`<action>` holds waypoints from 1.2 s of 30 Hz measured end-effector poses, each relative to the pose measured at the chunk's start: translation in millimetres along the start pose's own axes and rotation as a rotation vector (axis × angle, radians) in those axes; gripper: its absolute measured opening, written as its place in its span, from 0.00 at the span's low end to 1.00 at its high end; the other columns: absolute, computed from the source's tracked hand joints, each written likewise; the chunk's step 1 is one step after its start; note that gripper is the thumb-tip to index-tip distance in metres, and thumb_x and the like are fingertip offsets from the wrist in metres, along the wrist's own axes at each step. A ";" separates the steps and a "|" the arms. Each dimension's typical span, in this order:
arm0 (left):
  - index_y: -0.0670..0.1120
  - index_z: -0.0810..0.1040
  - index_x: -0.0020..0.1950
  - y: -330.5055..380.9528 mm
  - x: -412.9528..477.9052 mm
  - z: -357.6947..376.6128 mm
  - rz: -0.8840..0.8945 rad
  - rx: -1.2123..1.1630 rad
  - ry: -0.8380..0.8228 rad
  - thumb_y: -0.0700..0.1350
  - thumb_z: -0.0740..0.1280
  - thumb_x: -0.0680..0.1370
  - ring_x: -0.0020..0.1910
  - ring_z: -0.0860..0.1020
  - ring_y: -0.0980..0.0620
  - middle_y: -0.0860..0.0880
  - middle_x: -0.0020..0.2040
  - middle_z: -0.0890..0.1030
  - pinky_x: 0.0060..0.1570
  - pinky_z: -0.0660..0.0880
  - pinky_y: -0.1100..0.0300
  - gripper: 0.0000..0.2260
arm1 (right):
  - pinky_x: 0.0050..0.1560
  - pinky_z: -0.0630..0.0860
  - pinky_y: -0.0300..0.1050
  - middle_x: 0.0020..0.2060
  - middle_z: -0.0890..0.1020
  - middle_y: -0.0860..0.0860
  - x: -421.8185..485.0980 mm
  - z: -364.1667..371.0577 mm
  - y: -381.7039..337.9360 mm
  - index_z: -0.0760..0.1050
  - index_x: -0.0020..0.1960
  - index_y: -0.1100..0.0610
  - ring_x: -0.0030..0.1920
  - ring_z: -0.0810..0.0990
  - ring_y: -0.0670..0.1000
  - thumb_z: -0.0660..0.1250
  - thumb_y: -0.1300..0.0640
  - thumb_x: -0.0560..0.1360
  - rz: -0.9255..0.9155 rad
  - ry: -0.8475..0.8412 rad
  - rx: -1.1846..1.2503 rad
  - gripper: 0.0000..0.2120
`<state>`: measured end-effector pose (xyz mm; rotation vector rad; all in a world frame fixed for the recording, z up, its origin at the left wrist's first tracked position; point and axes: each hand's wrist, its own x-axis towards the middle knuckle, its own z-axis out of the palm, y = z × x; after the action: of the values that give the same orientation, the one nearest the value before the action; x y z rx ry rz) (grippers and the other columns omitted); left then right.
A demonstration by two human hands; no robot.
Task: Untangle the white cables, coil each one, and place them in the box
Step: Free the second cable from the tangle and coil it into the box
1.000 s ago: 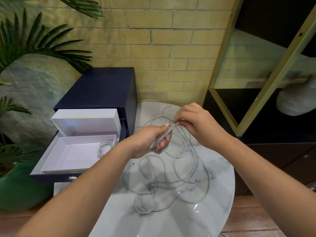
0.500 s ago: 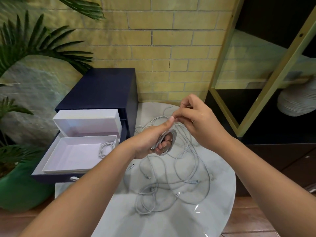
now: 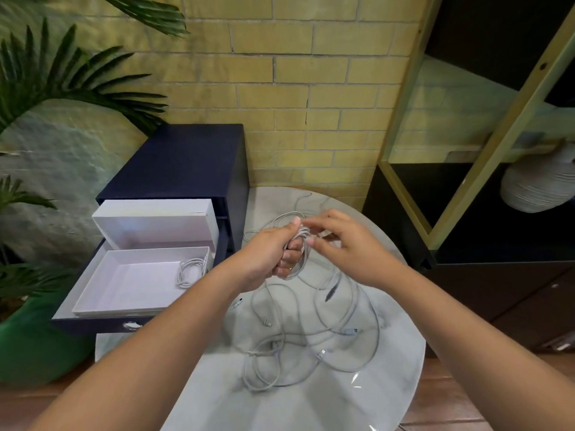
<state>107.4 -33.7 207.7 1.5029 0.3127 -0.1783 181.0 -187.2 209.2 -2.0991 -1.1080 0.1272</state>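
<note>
Left hand (image 3: 270,255) grips a part-wound cable coil (image 3: 301,256); right hand (image 3: 347,248), fingers loosely spread, just beside it. Its tail may snag in the tangle (image 3: 311,337) below both hands, loosening loops; box (image 3: 93,301) waits leftward

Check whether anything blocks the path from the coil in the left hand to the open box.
Nothing visible does. The left hand grips the coil above the table; the open white box lies to its left, holding one coiled cable at its right end.
</note>
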 end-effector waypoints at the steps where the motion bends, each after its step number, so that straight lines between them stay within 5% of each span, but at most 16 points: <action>1: 0.48 0.63 0.30 -0.3 1.0 -0.4 0.003 0.011 0.004 0.57 0.53 0.82 0.24 0.56 0.55 0.52 0.24 0.61 0.25 0.55 0.64 0.23 | 0.54 0.73 0.33 0.52 0.74 0.45 -1.2 4.2 -0.2 0.74 0.67 0.52 0.53 0.74 0.41 0.66 0.55 0.77 0.014 -0.027 -0.007 0.18; 5: 0.47 0.63 0.30 -0.8 3.3 -1.4 0.013 0.106 0.006 0.56 0.53 0.83 0.24 0.57 0.55 0.52 0.24 0.61 0.27 0.56 0.62 0.23 | 0.50 0.74 0.31 0.51 0.75 0.46 0.2 13.6 1.0 0.76 0.64 0.50 0.52 0.74 0.41 0.69 0.56 0.74 0.044 -0.028 -0.006 0.18; 11: 0.47 0.62 0.29 -4.1 5.3 2.0 0.030 0.207 -0.002 0.52 0.55 0.83 0.23 0.57 0.54 0.51 0.23 0.61 0.26 0.55 0.61 0.22 | 0.46 0.79 0.42 0.45 0.81 0.49 1.1 14.7 -0.9 0.79 0.54 0.56 0.45 0.80 0.46 0.69 0.64 0.71 0.143 -0.032 0.088 0.12; 15: 0.45 0.61 0.30 -4.2 8.1 5.4 0.092 0.300 0.031 0.49 0.56 0.83 0.22 0.59 0.54 0.50 0.24 0.61 0.25 0.57 0.63 0.21 | 0.40 0.74 0.38 0.38 0.80 0.47 -0.5 25.0 -2.4 0.77 0.49 0.57 0.39 0.78 0.46 0.67 0.68 0.69 0.185 0.073 0.148 0.11; 25: 0.44 0.68 0.27 -3.9 13.1 -3.5 0.268 0.354 0.194 0.54 0.65 0.79 0.24 0.68 0.53 0.49 0.24 0.70 0.29 0.69 0.61 0.23 | 0.42 0.75 0.37 0.41 0.81 0.48 -1.5 38.2 -3.1 0.76 0.49 0.52 0.42 0.78 0.47 0.67 0.65 0.71 0.212 0.251 0.176 0.10; 29: 0.45 0.68 0.30 -5.1 13.2 -1.5 0.261 0.354 0.262 0.58 0.58 0.81 0.25 0.68 0.54 0.52 0.25 0.70 0.32 0.70 0.59 0.24 | 0.44 0.77 0.42 0.41 0.81 0.48 -0.3 37.1 -3.8 0.75 0.48 0.55 0.42 0.79 0.46 0.67 0.66 0.71 0.216 0.263 0.204 0.09; 36: 0.43 0.72 0.32 1.7 9.7 1.2 0.297 0.328 0.256 0.48 0.57 0.82 0.27 0.70 0.56 0.55 0.25 0.71 0.32 0.72 0.62 0.20 | 0.47 0.78 0.43 0.43 0.81 0.47 2.6 31.1 -3.6 0.73 0.51 0.51 0.44 0.80 0.47 0.67 0.66 0.72 0.226 0.247 0.288 0.12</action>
<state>117.2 -34.1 206.3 1.8818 0.2678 0.2117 167.7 -166.4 189.9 -1.9128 -0.6627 0.1229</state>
